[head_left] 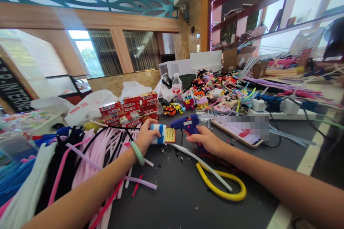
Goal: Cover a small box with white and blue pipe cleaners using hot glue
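Head view: the handle of the blue plastic hot-glue gun (185, 123) is buried in the right hand (207, 140), so its trigger cannot be made out. The left hand (143, 137) covers the near end of the small white-and-blue striped roll (158, 134). A mosaic blur hides most of the flat phone (236, 134) lying at 3 o'clock of the gun.

The gun sits just above the dark grey counter (174, 200), a little above the picture's middle. Its barrel runs level, side to side, with the nozzle pointing to 9 o'clock at the yellow paper tag (170, 135) on the roll. The roll lies along the same line.

The right fingers are curled tight round the gun's grip. The left fingers are wrapped round the roll, thumb on top. A pale green bangle (137, 153) rings the left wrist.

At 6 o'clock of the gun lies a looped yellow pipe cleaner (224, 189). At 9 o'clock of the gun is a heap of pink pipe cleaners (99, 146).
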Action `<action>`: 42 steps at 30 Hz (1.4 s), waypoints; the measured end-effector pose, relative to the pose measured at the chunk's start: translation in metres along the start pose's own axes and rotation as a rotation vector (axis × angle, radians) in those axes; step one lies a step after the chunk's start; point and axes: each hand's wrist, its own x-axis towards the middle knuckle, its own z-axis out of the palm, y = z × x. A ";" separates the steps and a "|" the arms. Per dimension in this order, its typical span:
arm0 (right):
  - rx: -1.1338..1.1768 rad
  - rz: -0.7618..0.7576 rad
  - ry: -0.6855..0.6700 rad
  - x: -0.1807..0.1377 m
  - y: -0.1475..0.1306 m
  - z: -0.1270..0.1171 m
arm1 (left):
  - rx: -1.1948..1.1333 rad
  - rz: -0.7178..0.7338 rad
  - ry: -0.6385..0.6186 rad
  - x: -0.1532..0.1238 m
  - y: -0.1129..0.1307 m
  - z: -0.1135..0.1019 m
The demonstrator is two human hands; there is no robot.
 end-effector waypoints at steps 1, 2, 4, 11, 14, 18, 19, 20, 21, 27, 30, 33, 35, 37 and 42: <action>0.000 0.001 0.000 0.000 0.000 0.000 | 0.000 0.001 0.000 0.000 0.000 0.000; -0.001 0.002 0.001 0.000 0.000 0.000 | 0.000 0.001 -0.001 0.000 0.000 0.000; -0.004 0.003 0.000 0.000 0.001 0.000 | -0.004 -0.003 -0.005 0.000 0.000 0.000; -0.023 0.006 -0.012 -0.002 -0.001 -0.001 | -0.008 0.006 0.013 0.003 0.000 0.000; -0.027 0.005 -0.022 -0.003 -0.003 -0.001 | -0.010 0.020 0.016 0.002 0.000 -0.001; -0.024 -0.001 -0.034 -0.003 -0.004 -0.001 | -0.017 0.036 0.032 0.002 0.000 -0.002; -0.024 -0.001 -0.036 -0.003 -0.003 -0.001 | -0.019 0.037 0.033 0.002 0.000 -0.002; -0.025 -0.001 -0.039 -0.003 -0.003 -0.001 | -0.022 0.037 0.033 0.003 -0.001 -0.002; -0.026 -0.001 -0.040 -0.003 -0.003 -0.001 | -0.024 0.036 0.031 0.003 -0.001 -0.002; -0.029 0.003 -0.042 -0.003 -0.002 -0.001 | -0.034 0.037 0.035 0.004 -0.003 -0.002; -0.027 0.001 -0.030 -0.003 -0.003 -0.001 | -0.033 0.034 0.035 0.004 -0.003 -0.001; -0.026 0.005 -0.019 -0.004 -0.005 0.000 | -0.027 0.027 0.035 0.004 -0.003 -0.001; -0.026 0.008 -0.012 -0.005 -0.006 0.000 | -0.024 0.025 0.031 0.003 -0.003 -0.001; -0.029 0.011 0.003 -0.005 -0.006 0.001 | -0.024 0.021 0.022 0.003 -0.003 -0.001; -0.041 0.017 0.033 -0.005 -0.006 0.000 | -0.018 0.010 0.002 0.002 -0.002 -0.001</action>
